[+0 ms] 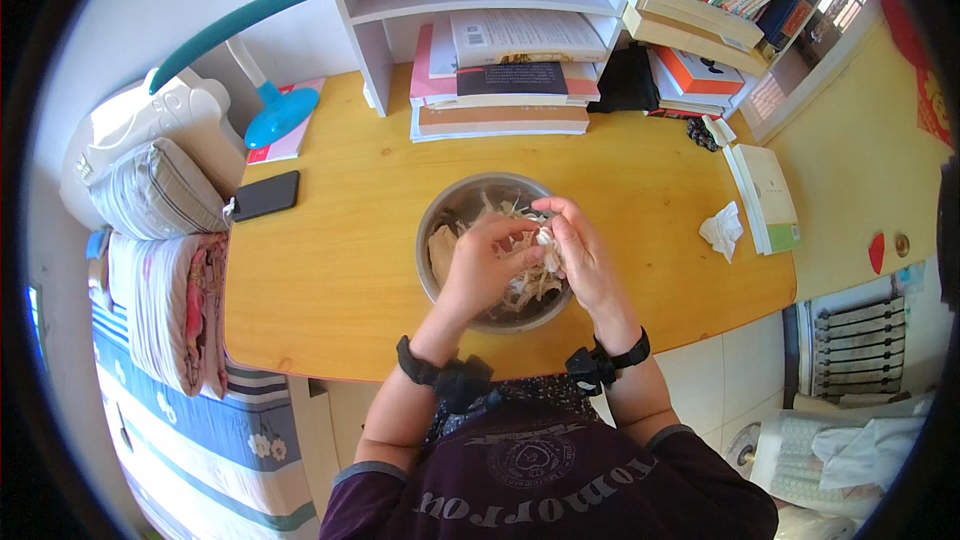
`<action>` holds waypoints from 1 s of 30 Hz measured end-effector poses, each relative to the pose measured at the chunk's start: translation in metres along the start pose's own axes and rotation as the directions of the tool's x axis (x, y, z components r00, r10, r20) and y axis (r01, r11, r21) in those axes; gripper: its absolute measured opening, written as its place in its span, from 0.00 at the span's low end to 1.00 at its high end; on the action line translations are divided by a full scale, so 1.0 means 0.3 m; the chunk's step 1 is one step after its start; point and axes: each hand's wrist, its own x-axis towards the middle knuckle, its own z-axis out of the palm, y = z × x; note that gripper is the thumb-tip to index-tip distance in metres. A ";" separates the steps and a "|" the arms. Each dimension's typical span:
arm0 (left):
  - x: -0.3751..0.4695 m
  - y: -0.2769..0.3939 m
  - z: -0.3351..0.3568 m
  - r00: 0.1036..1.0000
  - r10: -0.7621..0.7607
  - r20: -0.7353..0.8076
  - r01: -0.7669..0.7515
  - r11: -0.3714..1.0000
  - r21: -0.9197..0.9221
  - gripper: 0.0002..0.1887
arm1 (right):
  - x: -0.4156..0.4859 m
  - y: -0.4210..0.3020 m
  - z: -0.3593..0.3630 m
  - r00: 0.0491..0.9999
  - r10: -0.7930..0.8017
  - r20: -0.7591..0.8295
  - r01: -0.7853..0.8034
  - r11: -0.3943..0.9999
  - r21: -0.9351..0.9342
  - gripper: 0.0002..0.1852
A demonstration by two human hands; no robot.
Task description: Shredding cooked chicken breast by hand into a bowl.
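Note:
A round metal bowl [430, 281] stands on the yellow wooden table near its front edge. Pale torn shreds [529, 286] lie in it, with a larger beige piece [442, 251] against the left wall; what food or material they are I cannot tell. Over the bowl, my left hand [487, 259] reaches in from the left, its fingertips on a whitish piece [549, 249]. My right hand [585, 255] grips that same piece from the right, thumb against it and index finger raised. The fingers partly hide the piece and the shreds beneath.
A black phone [267, 196] and a blue desk lamp [281, 116] are at the left. Stacked books [510, 82] fill the shelf's base behind the bowl. To the right lie a crumpled tissue [723, 231] and a white-and-green box or book [765, 195]. The table's front edge [360, 378] is near my body.

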 end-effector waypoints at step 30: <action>0.018 -0.029 -0.023 0.979 -0.170 0.115 0.204 0.734 -0.648 0.12 | 0.006 0.016 -0.021 0.994 0.074 0.083 -0.100 0.920 0.380 0.11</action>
